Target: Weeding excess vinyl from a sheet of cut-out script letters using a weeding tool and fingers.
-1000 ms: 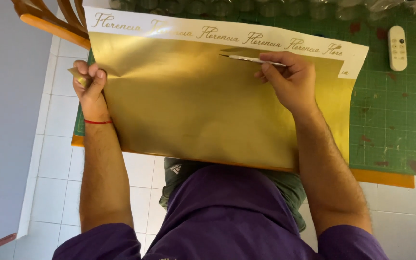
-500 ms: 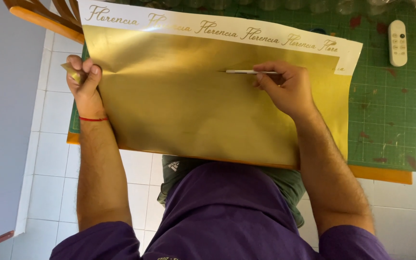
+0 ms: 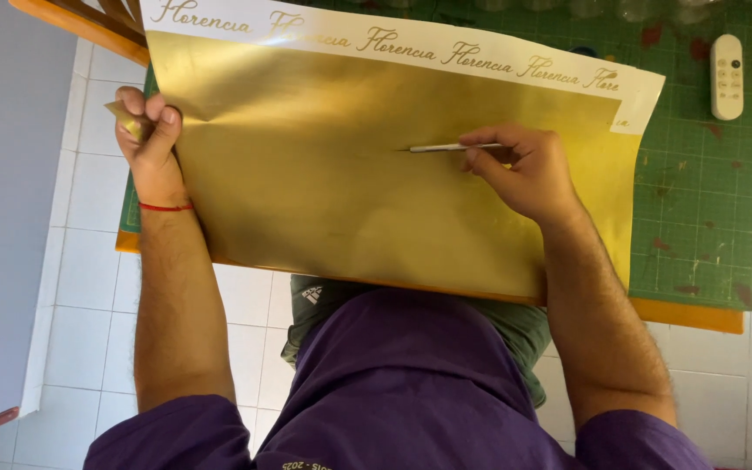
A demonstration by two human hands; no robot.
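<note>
A large gold vinyl sheet lies over a green cutting mat. Along its far edge a white backing strip shows gold cursive lettering. My left hand grips a peeled gold corner piece at the sheet's left edge; a red string is round that wrist. My right hand rests on the sheet's right half and holds a thin silver tool, tip pointing left, lying flat on the gold surface.
A white remote control lies on the mat at the far right. An orange board edge sticks out under the mat. A wooden chair stands at top left over white floor tiles.
My right hand with the tool has slid down from the lettered strip to the middle of the gold sheet. My left hand keeps its grip on the corner piece.
</note>
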